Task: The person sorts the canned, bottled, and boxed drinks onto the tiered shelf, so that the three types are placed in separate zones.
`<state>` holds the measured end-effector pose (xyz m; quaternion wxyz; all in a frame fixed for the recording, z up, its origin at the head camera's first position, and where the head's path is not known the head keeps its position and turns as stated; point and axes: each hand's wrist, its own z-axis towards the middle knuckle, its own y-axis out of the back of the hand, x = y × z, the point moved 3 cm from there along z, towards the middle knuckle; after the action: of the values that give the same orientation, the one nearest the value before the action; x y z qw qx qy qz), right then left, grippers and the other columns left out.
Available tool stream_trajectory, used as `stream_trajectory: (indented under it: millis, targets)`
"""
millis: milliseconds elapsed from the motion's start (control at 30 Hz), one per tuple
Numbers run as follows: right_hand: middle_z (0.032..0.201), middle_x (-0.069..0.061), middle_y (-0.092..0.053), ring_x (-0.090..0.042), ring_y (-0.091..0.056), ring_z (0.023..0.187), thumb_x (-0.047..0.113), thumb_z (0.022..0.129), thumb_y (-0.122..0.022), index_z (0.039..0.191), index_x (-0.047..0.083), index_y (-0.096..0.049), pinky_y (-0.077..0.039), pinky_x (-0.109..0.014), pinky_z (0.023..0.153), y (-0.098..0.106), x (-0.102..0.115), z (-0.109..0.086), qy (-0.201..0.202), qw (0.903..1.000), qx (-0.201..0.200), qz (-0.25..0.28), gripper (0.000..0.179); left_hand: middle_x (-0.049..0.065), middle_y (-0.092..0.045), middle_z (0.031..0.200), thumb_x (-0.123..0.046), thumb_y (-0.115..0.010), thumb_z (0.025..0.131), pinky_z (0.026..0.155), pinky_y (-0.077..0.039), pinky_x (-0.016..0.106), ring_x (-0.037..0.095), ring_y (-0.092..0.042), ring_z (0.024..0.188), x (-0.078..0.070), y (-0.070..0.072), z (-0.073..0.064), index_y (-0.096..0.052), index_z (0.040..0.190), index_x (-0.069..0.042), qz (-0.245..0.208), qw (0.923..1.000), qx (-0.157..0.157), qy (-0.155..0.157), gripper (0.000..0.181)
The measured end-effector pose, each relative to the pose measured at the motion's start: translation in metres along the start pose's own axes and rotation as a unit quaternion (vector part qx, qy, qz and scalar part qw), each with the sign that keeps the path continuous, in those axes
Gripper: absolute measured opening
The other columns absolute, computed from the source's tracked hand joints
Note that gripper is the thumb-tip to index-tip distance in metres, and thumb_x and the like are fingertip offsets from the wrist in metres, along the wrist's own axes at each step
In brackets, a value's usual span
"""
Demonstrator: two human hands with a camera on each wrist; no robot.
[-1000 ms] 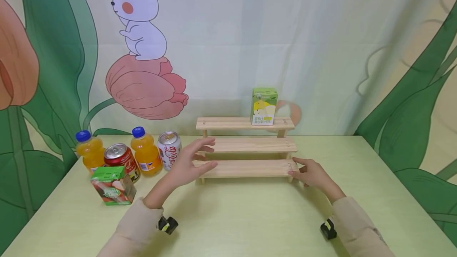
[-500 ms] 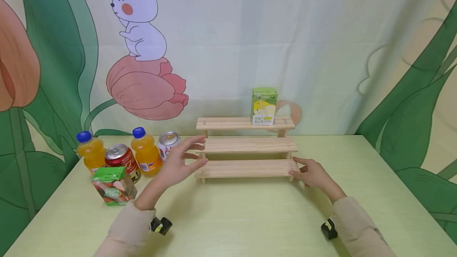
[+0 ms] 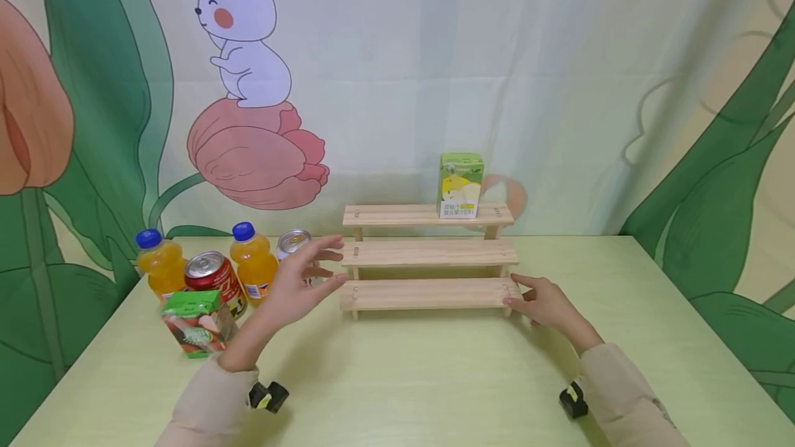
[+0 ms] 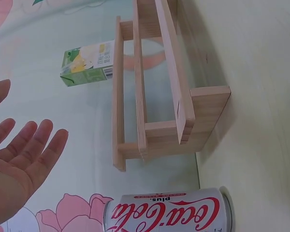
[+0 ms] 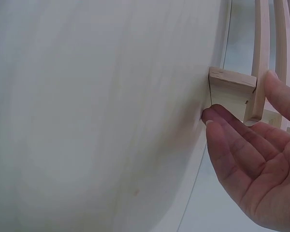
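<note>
A three-tier wooden display stand (image 3: 428, 252) stands against the back curtain. On the right of its top tier sits a green pomelo juice carton (image 3: 460, 188). My right hand (image 3: 542, 302) grips the right end of the lowest board, with the thumb (image 5: 279, 94) against the board and the other fingers around its end. My left hand (image 3: 292, 295) hovers off the stand's left end, holding nothing, its fingers (image 4: 50, 152) spread and relaxed. Behind it, partly covered in the head view, stands a white Coca-Cola can (image 4: 169, 212).
At the table's left are two orange drink bottles (image 3: 253, 264) with blue caps, a red can (image 3: 208, 267) and a green-topped juice carton (image 3: 195, 326) in front of them. The pale table (image 3: 422, 385) extends toward me. A printed curtain (image 3: 373, 88) hangs behind.
My left hand has moved left, away from the stand's left end, and now overlaps the white can in the head view. My right hand stays at the lowest board.
</note>
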<state>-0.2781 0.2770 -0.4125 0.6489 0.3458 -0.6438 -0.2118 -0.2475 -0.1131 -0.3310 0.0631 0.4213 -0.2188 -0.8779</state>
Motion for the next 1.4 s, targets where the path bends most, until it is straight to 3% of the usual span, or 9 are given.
stream_trajectory:
  millis: [467, 733, 1067, 1300, 1400]
  targets:
    - [0.090, -0.023, -0.065, -0.020, -0.051, 0.042, 0.019, 0.088, -0.061, 0.133, -0.009, -0.036, -0.047, -0.034, 0.046, -0.001, -0.001, -0.001, 0.007, 1.0000, -0.002, -0.002, 0.059, 0.016, -0.055, 0.117, 0.001, -0.066, 0.080, 0.077, -0.052, 0.041, 0.032, -0.057, 0.099, -0.001, 0.018, -0.010, -0.047, 0.127, -0.002, 0.048, 0.9986, 0.004, 0.022, 0.050]
    - [0.091, -0.024, -0.065, -0.020, -0.052, 0.043, 0.020, 0.088, -0.061, 0.133, -0.010, -0.036, -0.048, -0.034, 0.046, 0.001, -0.002, -0.002, 0.006, 1.0000, -0.003, 0.002, 0.060, 0.014, -0.055, 0.116, -0.001, -0.067, 0.079, 0.075, -0.052, 0.044, 0.029, -0.058, 0.097, -0.002, 0.029, -0.015, -0.048, 0.126, -0.005, 0.052, 0.9985, -0.005, 0.014, 0.051]
    - [0.091, -0.024, -0.065, -0.021, -0.052, 0.042, 0.020, 0.088, -0.061, 0.133, -0.010, -0.036, -0.048, -0.035, 0.047, 0.000, -0.001, -0.001, 0.010, 0.9999, -0.001, 0.003, 0.060, 0.015, -0.054, 0.118, 0.001, -0.068, 0.078, 0.075, -0.053, 0.037, 0.033, -0.057, 0.099, -0.002, 0.043, -0.026, -0.048, 0.128, -0.005, 0.087, 0.9955, -0.023, 0.029, 0.055]
    - [0.092, -0.025, -0.064, -0.023, -0.053, 0.043, 0.020, 0.088, -0.060, 0.134, -0.010, -0.035, -0.049, -0.036, 0.047, 0.001, 0.000, -0.001, 0.010, 0.9999, 0.004, -0.001, 0.060, 0.016, -0.055, 0.117, 0.001, -0.069, 0.078, 0.075, -0.051, 0.045, 0.034, -0.057, 0.099, 0.004, 0.047, -0.031, -0.046, 0.129, -0.005, 0.096, 0.9941, -0.030, 0.042, 0.056]
    - [0.092, -0.025, -0.064, -0.023, -0.053, 0.043, 0.020, 0.088, -0.060, 0.134, -0.010, -0.035, -0.048, -0.036, 0.047, 0.000, -0.001, -0.001, 0.010, 0.9999, 0.005, 0.001, 0.060, 0.016, -0.055, 0.118, 0.001, -0.069, 0.078, 0.075, -0.053, 0.038, 0.028, -0.058, 0.098, 0.004, 0.051, -0.035, -0.047, 0.128, -0.003, 0.098, 0.9938, -0.037, 0.035, 0.055]
